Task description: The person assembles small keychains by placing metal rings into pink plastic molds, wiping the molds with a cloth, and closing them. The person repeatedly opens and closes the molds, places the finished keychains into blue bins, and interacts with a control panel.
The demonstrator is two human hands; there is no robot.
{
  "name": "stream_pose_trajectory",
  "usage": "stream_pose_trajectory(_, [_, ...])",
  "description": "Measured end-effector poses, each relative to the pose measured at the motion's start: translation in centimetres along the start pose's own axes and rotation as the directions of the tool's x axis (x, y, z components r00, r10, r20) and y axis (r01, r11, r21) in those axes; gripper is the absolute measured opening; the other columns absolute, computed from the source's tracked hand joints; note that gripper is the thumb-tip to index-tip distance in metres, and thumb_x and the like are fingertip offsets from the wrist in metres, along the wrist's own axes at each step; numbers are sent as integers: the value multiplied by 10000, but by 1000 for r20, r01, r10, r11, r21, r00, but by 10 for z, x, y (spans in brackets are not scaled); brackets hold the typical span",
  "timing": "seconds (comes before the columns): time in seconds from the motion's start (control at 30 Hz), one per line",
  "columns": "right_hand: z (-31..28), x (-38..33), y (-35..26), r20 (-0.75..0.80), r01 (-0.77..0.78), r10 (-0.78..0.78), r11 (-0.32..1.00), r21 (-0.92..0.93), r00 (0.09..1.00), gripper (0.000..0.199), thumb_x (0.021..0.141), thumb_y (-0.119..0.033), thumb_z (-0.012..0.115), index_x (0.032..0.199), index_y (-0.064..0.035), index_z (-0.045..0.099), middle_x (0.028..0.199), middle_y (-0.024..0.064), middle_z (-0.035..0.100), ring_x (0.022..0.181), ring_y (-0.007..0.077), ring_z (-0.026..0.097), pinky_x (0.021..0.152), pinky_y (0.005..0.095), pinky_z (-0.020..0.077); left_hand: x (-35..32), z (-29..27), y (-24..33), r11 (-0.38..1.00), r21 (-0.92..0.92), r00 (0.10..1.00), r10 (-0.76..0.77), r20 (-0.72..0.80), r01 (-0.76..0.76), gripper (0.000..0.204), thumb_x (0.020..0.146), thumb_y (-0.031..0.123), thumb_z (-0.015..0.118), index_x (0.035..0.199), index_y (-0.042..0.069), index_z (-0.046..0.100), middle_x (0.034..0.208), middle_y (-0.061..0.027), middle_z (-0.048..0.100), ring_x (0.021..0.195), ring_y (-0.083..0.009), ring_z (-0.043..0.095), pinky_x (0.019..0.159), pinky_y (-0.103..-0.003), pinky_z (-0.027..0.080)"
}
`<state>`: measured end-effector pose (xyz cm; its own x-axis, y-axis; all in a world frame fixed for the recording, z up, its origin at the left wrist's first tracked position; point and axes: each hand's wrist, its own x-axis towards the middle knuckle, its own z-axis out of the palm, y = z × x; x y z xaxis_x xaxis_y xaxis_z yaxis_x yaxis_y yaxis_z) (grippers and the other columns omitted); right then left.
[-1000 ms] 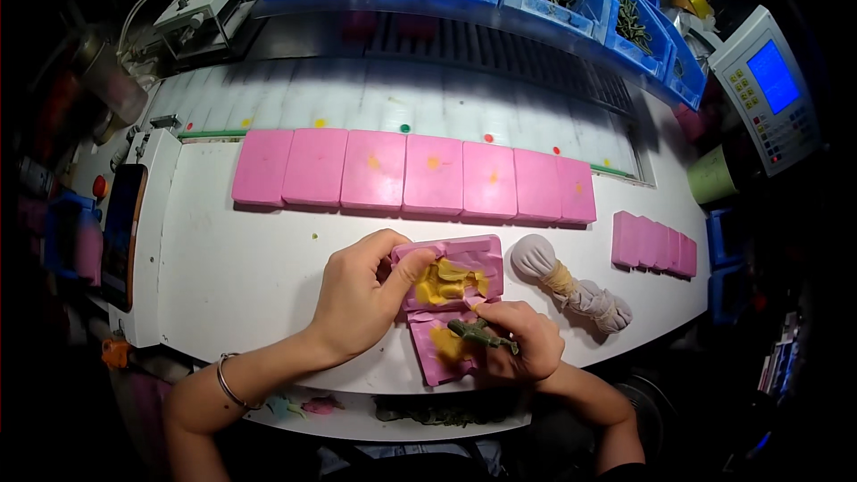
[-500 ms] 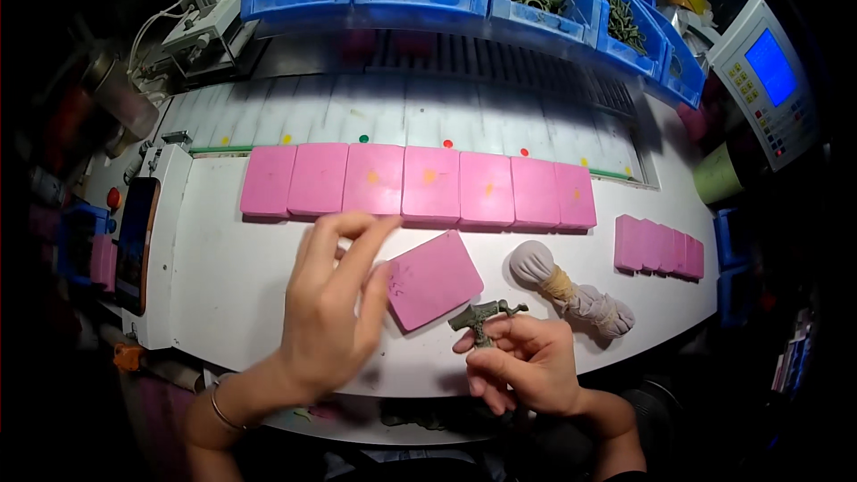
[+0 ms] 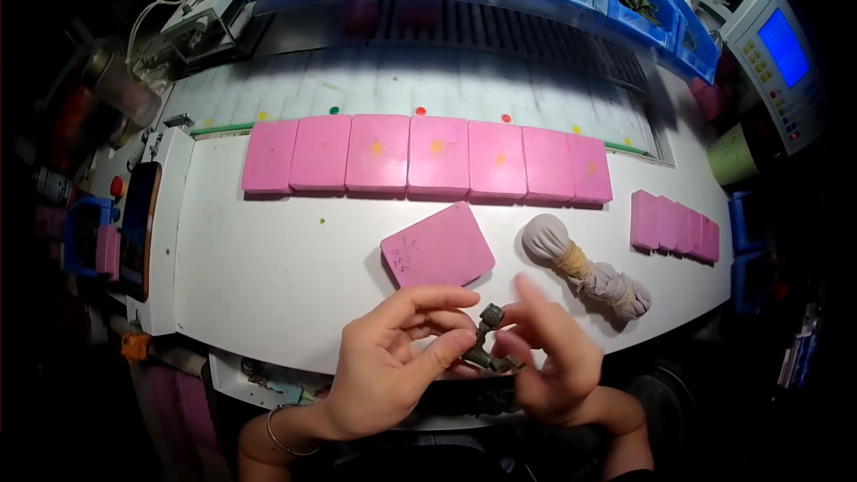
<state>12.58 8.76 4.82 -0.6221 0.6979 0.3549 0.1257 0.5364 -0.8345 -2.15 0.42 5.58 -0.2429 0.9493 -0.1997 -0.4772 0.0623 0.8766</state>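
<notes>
A dark green molded piece (image 3: 480, 356) is pinched by the left hand (image 3: 393, 366) near the white tabletop (image 3: 259, 286)'s front edge; whether the right hand (image 3: 555, 361) grips it cannot be told. Beyond lies a pink mold (image 3: 444, 247); wide tabletop extends left toward a phone (image 3: 143, 230).

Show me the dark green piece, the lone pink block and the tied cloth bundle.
Dark green piece (image 3: 482, 357): head view, its lower part.
Lone pink block (image 3: 439, 246): head view, top face.
Cloth bundle (image 3: 574, 262): head view, banded middle.

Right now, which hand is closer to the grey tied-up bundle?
Right. The right hand is just below the grey bundle in the picture; the left hand is farther away, to the bundle's lower left.
</notes>
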Motion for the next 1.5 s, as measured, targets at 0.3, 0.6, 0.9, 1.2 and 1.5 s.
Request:
stream_pose_trajectory(0.3, [-18,10,3,800,-833,265,308,460,539,467,1004,-284,286,896,69,571,679,113,596,461,84,506,410,174,354,-11,-1,-7,982,145,986,139,-94,-125,171,841,-46,593,1009,-79,601,977,-129,609,781,-144,626,680,-238,556])
stream_pose_trajectory(0.6, [-8,5,3,827,-859,250,42,511,504,399,996,-254,331,900,58,559,671,106,559,425,68,418,386,162,306,-13,-5,-16,964,125,962,250,-107,-236,115,853,-62,568,964,-76,595,931,-115,579,713,-122,600,643,-220,515])
stream_pose_trajectory(0.9, [-3,1,-6,815,-816,254,-132,563,521,362,990,-256,375,945,69,528,724,107,510,459,67,372,420,165,325,-14,-4,-24,953,29,943,302,-136,-301,97,873,-46,549,961,-81,569,929,-112,566,698,-107,579,630,-212,496])
stream_pose_trajectory(1.2, [5,0,1,808,-838,252,21,545,532,360,983,-277,397,952,61,514,668,76,511,448,68,390,417,171,312,-11,-8,-32,975,-147,978,144,-151,-166,112,902,20,541,991,-45,558,845,-71,595,702,-87,567,630,-205,477])
stream_pose_trajectory(1.5, [22,-8,-19,549,-690,432,563,456,715,190,942,-147,484,844,-9,570,590,26,518,430,55,412,397,177,309,-13,-44,-19,972,-160,970,140,-197,-173,229,906,194,581,999,-16,585,836,-40,614,680,-77,561,610,-211,469])
